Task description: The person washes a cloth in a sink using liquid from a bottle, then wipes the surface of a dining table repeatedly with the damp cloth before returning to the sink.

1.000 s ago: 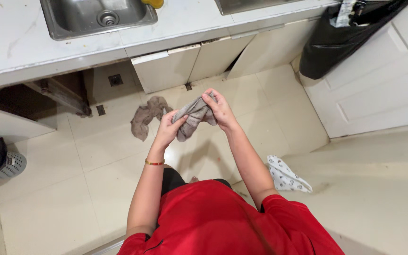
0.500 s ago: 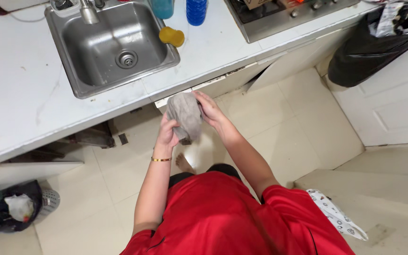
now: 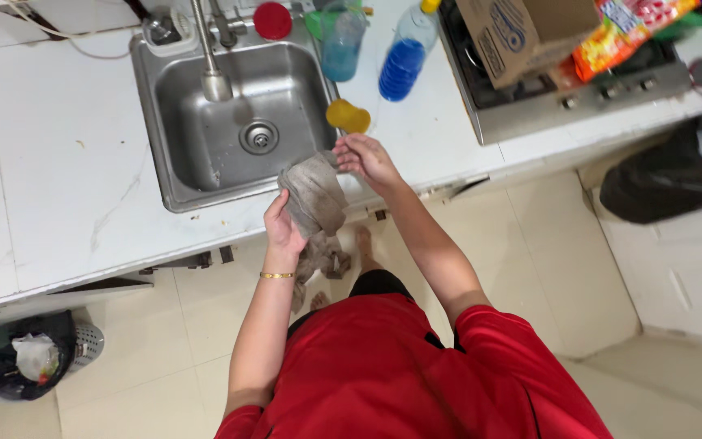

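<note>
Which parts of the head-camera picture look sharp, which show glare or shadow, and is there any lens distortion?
Head view: the grey cloth, left hand and right hand are fairly sharp; the steel sink shows soft glare on its basin wall; even indoor light, with shade only under the counter; counter edges bow slightly, suggesting a wide lens; the cardboard box is cropped at the top.

A white stone counter (image 3: 58, 162) runs across the kitchen, a steel sink (image 3: 237, 122) sunk into it. On the counter beside the sink lie a yellow sponge (image 3: 348, 116), a bottle of blue liquid (image 3: 404, 61), a clear tumbler (image 3: 341, 42) and a red lid (image 3: 273, 20). A steel hob (image 3: 562, 89) sits to the right, bearing a cardboard box (image 3: 522, 32) and a bright snack packet (image 3: 627, 32). On the cream tiled floor (image 3: 546, 260) stand a black bin bag (image 3: 668, 183) and a small lined waste basket (image 3: 34, 358).
</note>
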